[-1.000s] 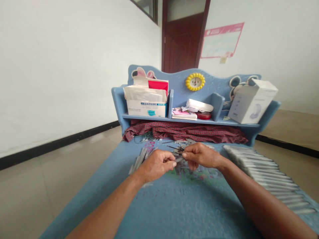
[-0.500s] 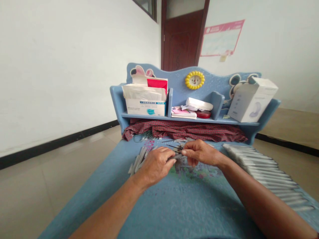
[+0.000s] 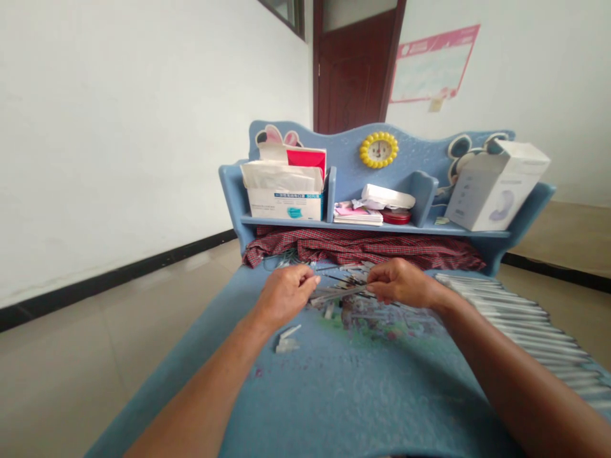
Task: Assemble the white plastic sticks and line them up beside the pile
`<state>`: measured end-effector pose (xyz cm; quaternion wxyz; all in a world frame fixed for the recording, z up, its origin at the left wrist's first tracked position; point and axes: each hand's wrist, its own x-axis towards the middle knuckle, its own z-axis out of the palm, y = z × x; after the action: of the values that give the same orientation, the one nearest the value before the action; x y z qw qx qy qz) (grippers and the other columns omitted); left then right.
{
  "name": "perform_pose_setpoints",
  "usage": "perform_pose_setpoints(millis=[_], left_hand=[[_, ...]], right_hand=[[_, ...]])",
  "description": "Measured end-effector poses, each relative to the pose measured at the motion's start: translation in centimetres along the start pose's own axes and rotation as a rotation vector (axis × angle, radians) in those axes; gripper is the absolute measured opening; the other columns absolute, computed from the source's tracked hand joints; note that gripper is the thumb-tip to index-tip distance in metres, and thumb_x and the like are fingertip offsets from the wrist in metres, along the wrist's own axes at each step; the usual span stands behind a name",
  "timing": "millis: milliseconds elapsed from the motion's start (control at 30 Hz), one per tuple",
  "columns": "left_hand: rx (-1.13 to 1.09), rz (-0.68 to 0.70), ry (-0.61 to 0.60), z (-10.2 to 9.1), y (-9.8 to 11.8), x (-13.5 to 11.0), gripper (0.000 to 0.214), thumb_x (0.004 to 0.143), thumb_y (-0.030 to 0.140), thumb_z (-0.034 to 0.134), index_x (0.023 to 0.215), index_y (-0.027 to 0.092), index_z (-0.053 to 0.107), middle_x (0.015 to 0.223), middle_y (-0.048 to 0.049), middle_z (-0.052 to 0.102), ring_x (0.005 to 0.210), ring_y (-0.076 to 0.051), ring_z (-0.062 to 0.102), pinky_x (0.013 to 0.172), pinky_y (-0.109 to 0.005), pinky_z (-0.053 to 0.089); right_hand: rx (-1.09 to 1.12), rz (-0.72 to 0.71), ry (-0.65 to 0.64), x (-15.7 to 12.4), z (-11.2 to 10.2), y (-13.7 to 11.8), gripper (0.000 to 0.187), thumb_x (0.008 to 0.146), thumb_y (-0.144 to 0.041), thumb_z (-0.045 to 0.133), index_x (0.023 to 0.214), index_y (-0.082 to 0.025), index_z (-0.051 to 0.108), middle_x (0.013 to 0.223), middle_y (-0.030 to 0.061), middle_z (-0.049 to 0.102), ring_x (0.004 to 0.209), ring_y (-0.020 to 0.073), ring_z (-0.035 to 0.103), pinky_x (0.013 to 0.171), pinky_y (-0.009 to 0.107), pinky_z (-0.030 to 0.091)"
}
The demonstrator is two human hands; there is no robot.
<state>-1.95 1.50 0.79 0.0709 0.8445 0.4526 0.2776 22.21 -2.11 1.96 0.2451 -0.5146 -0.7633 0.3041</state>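
Note:
My left hand (image 3: 285, 294) hovers over the blue desk (image 3: 344, 388) with its fingers curled, thumb and forefinger pinched; what they hold is too small to make out. My right hand (image 3: 401, 282) is closed on a thin grey pen-like stick (image 3: 337, 294) that points left toward the left hand. Between and behind the hands lies a loose pile of thin grey and dark sticks (image 3: 346, 277). A small pale piece (image 3: 287, 340) lies on the desk just below my left hand.
A row of several grey sticks (image 3: 515, 324) lines the desk's right edge. A plaid cloth (image 3: 363, 248) lies under the shelf. On the shelf stand a mask box (image 3: 284, 191), papers (image 3: 358, 215) and a white carton (image 3: 496, 187). A door (image 3: 353, 70) is behind.
My hands have drawn apart, the left moving left and up. The right hand now holds a stick out to the left. The camera view shifted slightly.

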Motion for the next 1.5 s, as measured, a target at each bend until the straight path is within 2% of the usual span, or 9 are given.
perform_pose_setpoints(millis=[233, 367, 467, 600, 900, 1133, 1233, 1367, 1500], left_hand=[[0.268, -0.016, -0.237, 2.5, 1.6, -1.2, 0.023, 0.080, 0.035, 0.048, 0.072, 0.019, 0.062, 0.067, -0.0034, 0.064, 0.063, -0.017, 0.059, 0.054, -0.024, 0.032], [0.446, 0.008, -0.288, 3.3, 2.6, -1.5, 0.024, 0.079, 0.034, 0.048, 0.073, 0.017, 0.063, 0.078, -0.0095, 0.066, 0.077, -0.024, 0.062, 0.062, -0.029, 0.037], [0.447, 0.000, -0.337, 3.4, 2.5, -1.4, 0.020, 0.078, 0.028, 0.048, 0.070, 0.018, 0.062, 0.078, -0.0086, 0.066, 0.078, -0.023, 0.061, 0.063, -0.029, 0.038], [0.309, -0.045, -0.343, 3.0, 1.7, -1.1, 0.015, 0.075, 0.024, 0.050, 0.065, 0.019, 0.059, 0.071, -0.0028, 0.064, 0.068, -0.016, 0.059, 0.056, -0.024, 0.033], [-0.130, -0.055, -0.156, 2.8, -0.9, -0.6, 0.009, 0.072, 0.025, 0.054, 0.067, 0.019, 0.057, 0.054, 0.0045, 0.052, 0.052, -0.011, 0.047, 0.049, -0.020, 0.027], [-0.477, -0.139, -0.220, 2.0, -0.3, -0.1, 0.008, 0.066, 0.023, 0.058, 0.064, 0.016, 0.058, 0.050, 0.0058, 0.047, 0.049, -0.009, 0.043, 0.047, -0.019, 0.030], [-0.676, -0.208, -0.253, 1.2, -0.1, 0.0, 0.009, 0.066, 0.023, 0.060, 0.069, 0.014, 0.059, 0.054, 0.0044, 0.052, 0.049, -0.008, 0.044, 0.047, -0.018, 0.032], [-0.950, -0.276, -0.202, 0.1, -0.2, 0.0, 0.014, 0.071, 0.027, 0.059, 0.078, 0.015, 0.057, 0.061, 0.0021, 0.057, 0.048, -0.006, 0.046, 0.045, -0.017, 0.033], [-1.076, -0.326, -0.127, -0.4, -0.2, 0.1, 0.017, 0.072, 0.030, 0.061, 0.078, 0.015, 0.056, 0.059, 0.0022, 0.056, 0.045, -0.005, 0.044, 0.042, -0.015, 0.031]], right_hand=[[-0.109, 0.049, 0.007, -0.2, -1.9, 1.7, 0.016, 0.074, -0.026, 0.049, 0.066, -0.015, 0.056, 0.051, -0.0011, 0.057, 0.044, 0.0098, 0.053, 0.044, 0.019, 0.039], [-0.170, 0.053, 0.016, -0.1, -2.0, 1.8, 0.016, 0.074, -0.026, 0.049, 0.065, -0.015, 0.057, 0.051, -0.0009, 0.058, 0.045, 0.0100, 0.054, 0.044, 0.019, 0.038], [-0.194, 0.047, 0.008, -0.1, -1.9, 1.3, 0.016, 0.073, -0.026, 0.050, 0.063, -0.015, 0.057, 0.050, -0.0009, 0.058, 0.045, 0.0095, 0.054, 0.045, 0.019, 0.038], [-0.157, 0.054, -0.017, -0.3, -1.9, 1.0, 0.016, 0.073, -0.025, 0.050, 0.063, -0.015, 0.057, 0.050, -0.0008, 0.058, 0.044, 0.0090, 0.053, 0.043, 0.018, 0.038], [0.000, 0.072, -0.032, -0.5, -2.4, 1.2, 0.017, 0.075, -0.029, 0.052, 0.067, -0.015, 0.058, 0.052, 0.0007, 0.060, 0.044, 0.0099, 0.054, 0.040, 0.019, 0.038], [0.072, 0.080, -0.061, -0.6, -2.4, 0.9, 0.018, 0.074, -0.031, 0.054, 0.068, -0.014, 0.058, 0.052, 0.0002, 0.060, 0.043, 0.0093, 0.053, 0.042, 0.020, 0.040], [0.139, 0.087, -0.084, -0.8, -2.6, 0.8, 0.023, 0.075, -0.036, 0.055, 0.069, -0.014, 0.056, 0.052, 0.0000, 0.060, 0.045, 0.0093, 0.054, 0.044, 0.020, 0.042], [0.264, 0.060, -0.111, -0.9, -2.6, 0.9, 0.030, 0.074, -0.044, 0.057, 0.072, -0.013, 0.055, 0.055, 0.0010, 0.062, 0.048, 0.0109, 0.058, 0.047, 0.022, 0.044], [0.347, 0.028, -0.103, -0.6, -1.6, 0.6, 0.033, 0.071, -0.045, 0.060, 0.074, -0.013, 0.054, 0.057, 0.0017, 0.063, 0.046, 0.0112, 0.057, 0.044, 0.021, 0.043]])
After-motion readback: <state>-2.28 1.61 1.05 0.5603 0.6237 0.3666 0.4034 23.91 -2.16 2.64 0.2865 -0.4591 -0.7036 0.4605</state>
